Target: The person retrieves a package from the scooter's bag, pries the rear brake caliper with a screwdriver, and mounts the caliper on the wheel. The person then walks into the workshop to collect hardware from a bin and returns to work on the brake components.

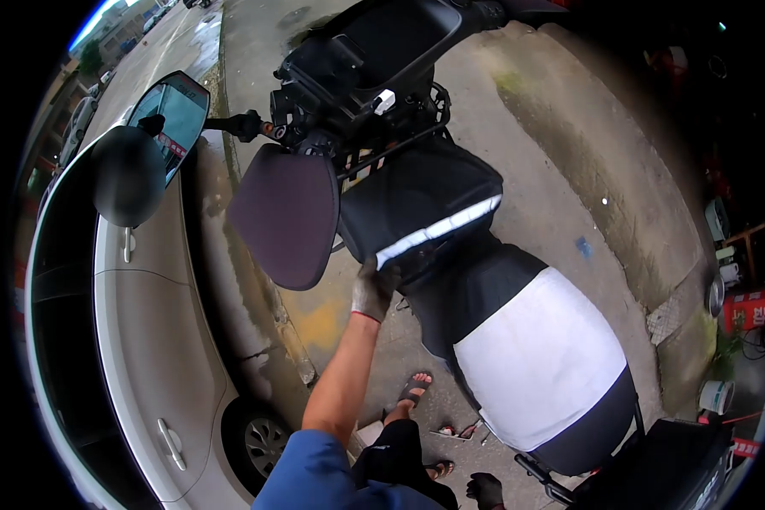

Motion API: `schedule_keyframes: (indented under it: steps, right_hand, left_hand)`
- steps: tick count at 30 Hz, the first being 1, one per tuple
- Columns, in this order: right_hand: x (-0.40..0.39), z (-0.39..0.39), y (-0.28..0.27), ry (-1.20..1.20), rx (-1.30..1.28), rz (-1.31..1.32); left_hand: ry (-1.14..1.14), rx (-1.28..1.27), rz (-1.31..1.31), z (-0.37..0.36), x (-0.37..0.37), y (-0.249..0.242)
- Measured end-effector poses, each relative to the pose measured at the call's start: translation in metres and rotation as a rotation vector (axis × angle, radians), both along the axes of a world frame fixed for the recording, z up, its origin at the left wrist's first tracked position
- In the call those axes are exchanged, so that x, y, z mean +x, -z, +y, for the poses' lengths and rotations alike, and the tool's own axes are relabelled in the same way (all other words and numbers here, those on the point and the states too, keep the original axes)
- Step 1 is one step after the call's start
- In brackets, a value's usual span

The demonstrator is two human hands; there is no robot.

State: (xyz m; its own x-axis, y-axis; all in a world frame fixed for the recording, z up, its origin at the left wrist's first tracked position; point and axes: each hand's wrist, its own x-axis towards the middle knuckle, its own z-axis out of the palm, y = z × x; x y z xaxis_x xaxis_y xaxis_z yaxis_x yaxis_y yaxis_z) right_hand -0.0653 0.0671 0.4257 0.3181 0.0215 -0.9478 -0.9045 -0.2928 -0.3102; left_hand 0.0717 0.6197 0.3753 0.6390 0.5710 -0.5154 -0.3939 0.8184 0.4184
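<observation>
While the black padded cover (425,191) lies toward one o'clock, the gloved left hand (374,290) touches its seven-o'clock corner.
I can't tell that hand's grip, nor the right hand's (484,490), low at five o'clock.

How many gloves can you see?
2. One glove is on the left hand, by the white stripe on the black cover; the other glove is on the right hand, low in the picture.
</observation>
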Motion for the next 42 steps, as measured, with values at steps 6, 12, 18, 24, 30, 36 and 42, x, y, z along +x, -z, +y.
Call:
schedule_keyframes:
  steps: [6,12,18,24,30,36,42]
  right_hand:
    - [-0.014,-0.046,0.036,-0.069,-0.114,0.167]
    - [0.009,-0.006,0.022,-0.102,-0.045,0.042]
    - [0.038,0.044,0.001,-0.179,0.015,-0.032]
    - [0.041,0.062,-0.004,-0.198,0.037,-0.051]
    - [0.027,0.043,-0.010,-0.154,-0.006,-0.018]
    - [0.008,0.014,-0.012,-0.065,-0.076,-0.008]
    - [-0.006,0.003,-0.012,-0.023,-0.084,0.009]
  left_hand:
    - [-0.103,0.324,-0.109,0.079,0.007,-0.068]
    - [-0.188,0.255,0.050,0.104,-0.002,-0.076]
    - [0.032,0.528,0.085,0.088,0.001,-0.086]
    - [0.125,0.690,0.544,0.090,0.049,-0.031]
    - [-0.070,0.348,0.419,0.083,0.092,0.018]
    - [-0.170,0.171,0.269,0.068,0.106,0.048]
    - [-0.169,0.098,0.179,0.058,0.107,0.056]
